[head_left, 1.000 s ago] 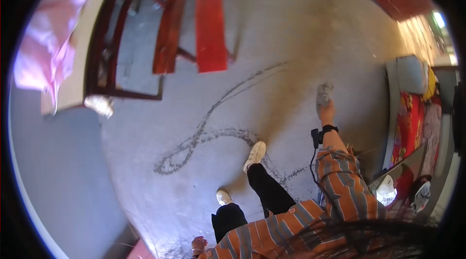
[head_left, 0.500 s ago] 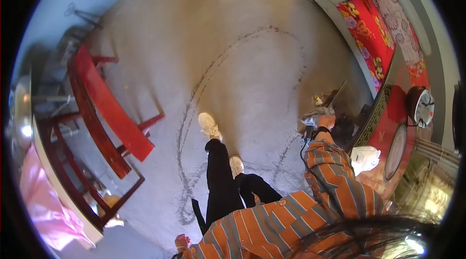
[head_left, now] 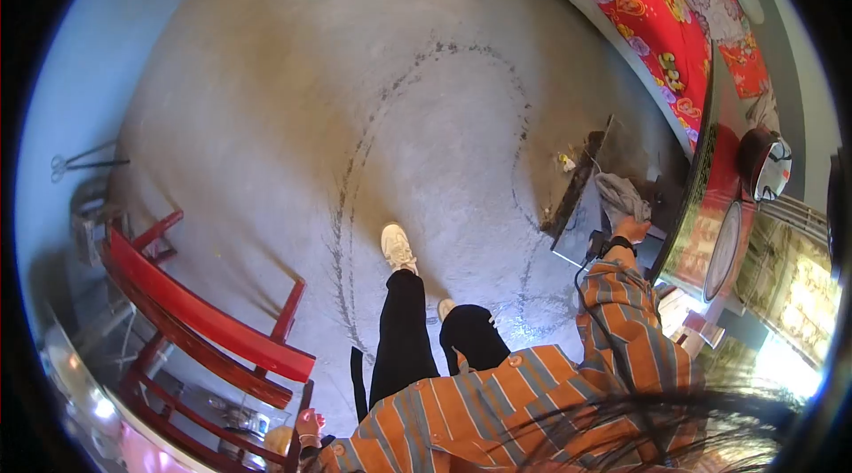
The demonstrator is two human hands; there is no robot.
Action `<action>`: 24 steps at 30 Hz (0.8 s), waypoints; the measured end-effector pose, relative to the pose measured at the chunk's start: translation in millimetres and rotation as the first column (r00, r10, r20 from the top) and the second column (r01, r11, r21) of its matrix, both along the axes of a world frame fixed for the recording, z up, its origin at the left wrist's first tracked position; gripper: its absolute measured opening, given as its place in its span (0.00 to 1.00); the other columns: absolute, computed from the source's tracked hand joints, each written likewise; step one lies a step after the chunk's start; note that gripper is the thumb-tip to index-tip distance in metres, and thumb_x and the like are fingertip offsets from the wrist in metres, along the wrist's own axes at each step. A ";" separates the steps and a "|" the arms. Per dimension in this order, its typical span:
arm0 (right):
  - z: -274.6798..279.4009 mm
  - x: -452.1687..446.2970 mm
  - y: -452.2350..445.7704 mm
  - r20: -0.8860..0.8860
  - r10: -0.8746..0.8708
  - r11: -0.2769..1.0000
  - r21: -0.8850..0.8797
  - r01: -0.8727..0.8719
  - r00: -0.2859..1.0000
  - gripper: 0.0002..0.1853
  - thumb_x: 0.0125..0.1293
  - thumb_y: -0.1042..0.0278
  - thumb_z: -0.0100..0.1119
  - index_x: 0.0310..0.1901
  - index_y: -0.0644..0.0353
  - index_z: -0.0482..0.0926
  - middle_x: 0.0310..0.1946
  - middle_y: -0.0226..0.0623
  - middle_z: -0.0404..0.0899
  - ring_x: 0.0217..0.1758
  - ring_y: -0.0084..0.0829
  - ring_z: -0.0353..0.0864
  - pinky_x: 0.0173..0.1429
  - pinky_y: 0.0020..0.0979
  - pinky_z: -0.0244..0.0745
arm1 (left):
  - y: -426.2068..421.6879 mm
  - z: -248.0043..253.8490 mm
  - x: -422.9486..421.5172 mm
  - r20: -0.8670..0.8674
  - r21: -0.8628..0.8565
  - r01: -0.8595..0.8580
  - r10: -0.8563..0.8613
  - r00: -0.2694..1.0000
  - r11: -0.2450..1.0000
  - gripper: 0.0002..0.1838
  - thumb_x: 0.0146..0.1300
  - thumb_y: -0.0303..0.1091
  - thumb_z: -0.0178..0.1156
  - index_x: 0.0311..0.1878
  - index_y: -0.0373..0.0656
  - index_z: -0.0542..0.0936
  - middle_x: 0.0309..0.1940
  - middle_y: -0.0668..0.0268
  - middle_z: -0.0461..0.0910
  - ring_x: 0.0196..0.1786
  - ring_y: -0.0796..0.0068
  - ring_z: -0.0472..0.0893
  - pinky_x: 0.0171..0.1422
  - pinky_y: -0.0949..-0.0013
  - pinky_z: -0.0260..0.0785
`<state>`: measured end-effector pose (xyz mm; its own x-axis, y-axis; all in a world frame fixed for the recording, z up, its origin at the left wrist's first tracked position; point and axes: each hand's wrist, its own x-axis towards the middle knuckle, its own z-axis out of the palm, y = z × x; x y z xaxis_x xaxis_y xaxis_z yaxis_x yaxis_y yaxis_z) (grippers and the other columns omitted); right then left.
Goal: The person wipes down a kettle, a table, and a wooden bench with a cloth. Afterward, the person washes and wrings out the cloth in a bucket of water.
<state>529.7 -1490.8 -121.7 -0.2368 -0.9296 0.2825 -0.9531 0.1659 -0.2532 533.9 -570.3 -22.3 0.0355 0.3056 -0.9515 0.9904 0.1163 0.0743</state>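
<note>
My right hand (head_left: 632, 229), with a black band at the wrist, grips a crumpled grey cloth (head_left: 623, 196). The cloth hangs over a low, dark, flat-topped surface (head_left: 581, 216) beside the red patterned table; whether it touches that surface I cannot tell. My left hand (head_left: 309, 422) hangs low at my side, near the end of the red bench, its fingers curled and nothing visible in them. Both sleeves are orange and grey striped.
A red wooden bench (head_left: 213, 322) stands at the left. On the right are a red patterned table (head_left: 723, 162), a round clock-like object (head_left: 770, 164) and a bed with red floral bedding (head_left: 639, 3). A dark curved track (head_left: 342, 198) marks the grey floor (head_left: 435, 145). A small yellowish scrap (head_left: 565, 162) lies by the dark surface.
My view has shifted forward and turned. My right hand and the cloth have come over the low dark surface, which now shows more fully. The bench appears lower in view.
</note>
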 end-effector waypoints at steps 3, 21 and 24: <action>-16.4 -28.1 -5.0 -0.003 0.013 0.997 -0.078 -0.013 1.000 0.24 0.46 0.72 0.52 0.49 0.68 0.68 0.46 0.54 0.71 0.48 0.50 0.72 0.51 0.41 0.66 | 25.9 -4.0 22.8 0.025 0.033 0.200 -0.201 0.979 0.979 0.05 0.57 0.30 0.50 0.37 0.43 0.71 0.20 0.62 0.74 0.17 0.75 0.74 0.20 0.72 0.70; -29.7 -3.9 8.8 0.443 -0.242 0.963 0.000 0.269 0.864 0.32 0.48 0.76 0.53 0.57 0.74 0.56 0.55 0.54 0.61 0.59 0.41 0.61 0.63 0.31 0.53 | -608.8 -77.2 390.5 0.246 -0.454 0.798 -0.805 0.540 0.397 0.34 0.59 0.40 0.53 0.64 0.50 0.47 0.47 0.52 0.66 0.48 0.59 0.73 0.38 0.54 0.74; -1.0 36.8 5.7 0.694 -0.224 0.943 -0.023 0.333 0.684 0.32 0.51 0.75 0.54 0.57 0.74 0.55 0.55 0.53 0.62 0.58 0.43 0.62 0.63 0.35 0.54 | -777.4 -81.2 340.2 0.277 -0.804 0.588 -0.817 0.507 0.092 0.50 0.52 0.55 0.57 0.65 0.56 0.31 0.62 0.48 0.47 0.61 0.50 0.58 0.48 0.44 0.67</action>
<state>566.5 -1485.1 -122.8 -0.6545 -0.7536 0.0606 -0.4327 0.3077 -0.8474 874.1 -1347.7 -103.5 -0.4029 -0.5433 -0.7365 0.6169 -0.7557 0.2200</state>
